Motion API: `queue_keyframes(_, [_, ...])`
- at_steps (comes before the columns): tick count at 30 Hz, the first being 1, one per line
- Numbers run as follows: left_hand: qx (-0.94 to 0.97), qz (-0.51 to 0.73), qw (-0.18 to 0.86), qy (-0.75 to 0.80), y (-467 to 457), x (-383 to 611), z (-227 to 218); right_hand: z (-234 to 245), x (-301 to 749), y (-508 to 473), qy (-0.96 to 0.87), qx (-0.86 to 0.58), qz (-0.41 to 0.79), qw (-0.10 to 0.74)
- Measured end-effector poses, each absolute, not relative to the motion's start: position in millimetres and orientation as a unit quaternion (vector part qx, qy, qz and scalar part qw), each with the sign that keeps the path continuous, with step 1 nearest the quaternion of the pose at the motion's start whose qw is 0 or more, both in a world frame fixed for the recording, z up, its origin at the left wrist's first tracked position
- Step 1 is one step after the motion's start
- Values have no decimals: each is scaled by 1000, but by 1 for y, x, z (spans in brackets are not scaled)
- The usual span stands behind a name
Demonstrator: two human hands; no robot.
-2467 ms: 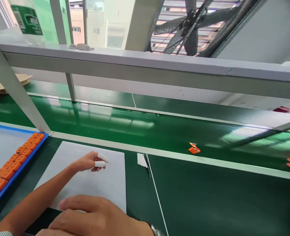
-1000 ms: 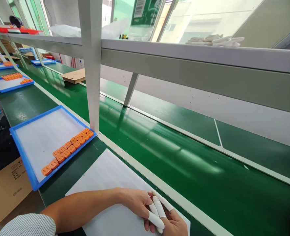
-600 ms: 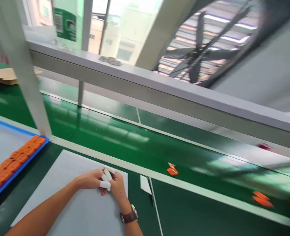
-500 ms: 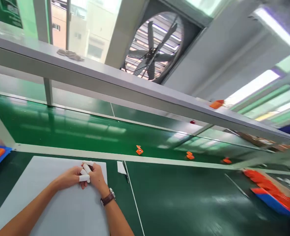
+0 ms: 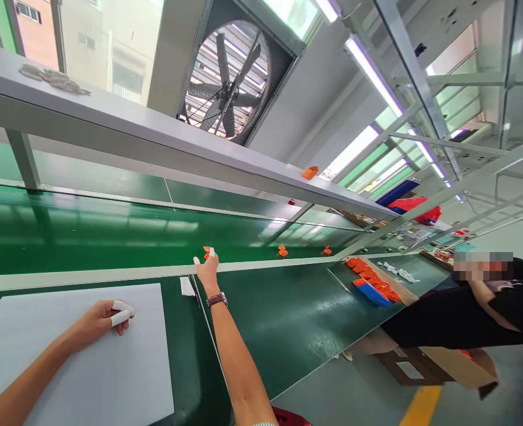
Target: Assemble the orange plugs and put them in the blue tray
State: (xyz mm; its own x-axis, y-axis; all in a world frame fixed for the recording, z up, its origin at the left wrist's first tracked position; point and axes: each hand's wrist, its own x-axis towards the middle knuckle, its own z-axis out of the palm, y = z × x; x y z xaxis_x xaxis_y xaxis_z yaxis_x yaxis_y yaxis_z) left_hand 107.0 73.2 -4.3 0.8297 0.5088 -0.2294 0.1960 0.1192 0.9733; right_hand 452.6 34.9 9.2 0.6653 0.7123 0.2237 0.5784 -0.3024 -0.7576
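Note:
My left hand (image 5: 103, 318) hovers over or rests on a white sheet (image 5: 141, 373); I cannot tell which. Its thumb and forefinger, in white finger covers, come together in a pinch, and whatever is between them is hidden. Out at the edge of the green conveyor belt (image 5: 123, 231), my right hand (image 5: 207, 273) reaches to a small orange part (image 5: 206, 253). The right thumb stands apart from the fingers, which lie beside or on that part. White covers are on those fingertips too, and a brown-strapped watch (image 5: 218, 299) is on the wrist.
More orange parts (image 5: 282, 251) lie along the belt to the right. A blue tray (image 5: 372, 293) with orange pieces stands further along the green table (image 5: 283, 319). A person (image 5: 461, 307) in black is at the far right, near cardboard boxes (image 5: 410, 367). A shelf rail (image 5: 155, 148) crosses above the belt.
My hands were together over the white sheet. The right hand has moved away to the orange part on the belt; the left stays over the sheet. The view has swung right.

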Motion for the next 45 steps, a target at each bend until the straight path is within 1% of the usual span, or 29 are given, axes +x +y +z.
queue_keyframes(4, [667, 112, 682, 279, 71, 110, -5, 5, 493, 39, -341, -834, 77, 428])
queue_keyframes(8, [653, 116, 693, 283, 69, 111, -6, 14, 489, 46, -366, -812, 103, 444])
queue_keyframes(12, [593, 144, 738, 287, 64, 111, -3, 17, 434, 48, -451, -748, 152, 463])
queue_keyframes(15, [527, 180, 770, 309, 57, 111, 9, 10, 363, 37, -522, -688, 197, 464])
queue_keyframes(18, [478, 243, 799, 274, 49, 108, 24, 3, 294, 15, -564, -650, 219, 460])
queue_keyframes(20, [464, 281, 797, 264, 44, 101, 30, 1, 264, 1, -596, -616, 225, 464])
queue_keyframes(22, [458, 302, 785, 286, 39, 89, 31, 2, 249, -9, -641, -554, 250, 470])
queue_keyframes(25, [491, 285, 760, 316, 33, 68, 27, 6, 246, -14, -689, -456, 310, 470])
queue_keyframes(27, [544, 254, 732, 320, 31, 56, 26, 9, 249, -13, -703, -431, 327, 462])
queue_keyframes(33, [639, 181, 671, 330, 28, 43, 25, 7, 254, -12, -745, -403, 332, 415])
queue_keyframes(35, [631, 188, 672, 340, 27, 43, 22, 3, 252, -14, -743, -406, 314, 430])
queue_keyframes(39, [559, 243, 701, 370, 26, 43, 10, -7, 243, -18, -673, -467, 286, 497])
queue_keyframes(42, [521, 268, 711, 389, 23, 43, 2, -12, 235, -23, -628, -494, 304, 518])
queue_keyframes(45, [504, 291, 706, 404, 20, 44, -3, -15, 231, -26, -618, -485, 330, 524])
